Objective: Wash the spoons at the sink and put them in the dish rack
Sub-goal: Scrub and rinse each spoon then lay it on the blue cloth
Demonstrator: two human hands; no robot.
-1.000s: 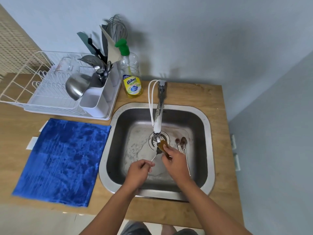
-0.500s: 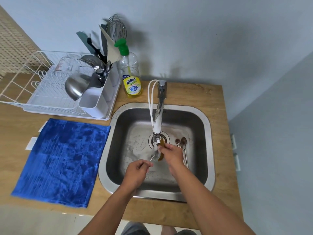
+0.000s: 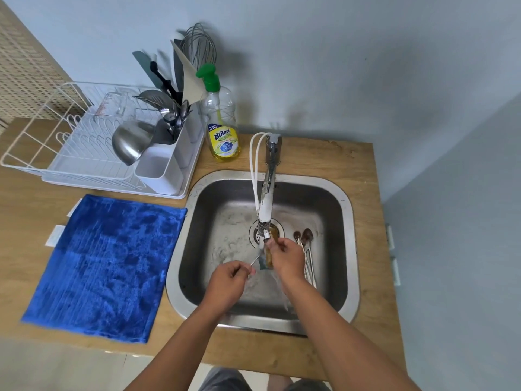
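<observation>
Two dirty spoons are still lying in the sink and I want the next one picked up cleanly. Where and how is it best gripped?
Probably by the handle. The spoons lie flat on the sink floor to the right of the drain, bowls toward the faucet, slim handles pointing toward the person. Come from above and the near side, pinching a handle's near end, clear of the soiled bowls.

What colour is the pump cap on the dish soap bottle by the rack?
Green; the pump cap tops the clear dish soap bottle, seen in the head view.

Sink [image 3: 348, 221]: brushed steel, dull sheen, water-marked. Desk [image 3: 324, 156]: matt wood grain. Cloth [image 3: 104, 263]: plush blue pile, shiny. Rack [image 3: 33, 131]: white coated wire. Soap bottle [image 3: 221, 114]: clear plastic.
</observation>
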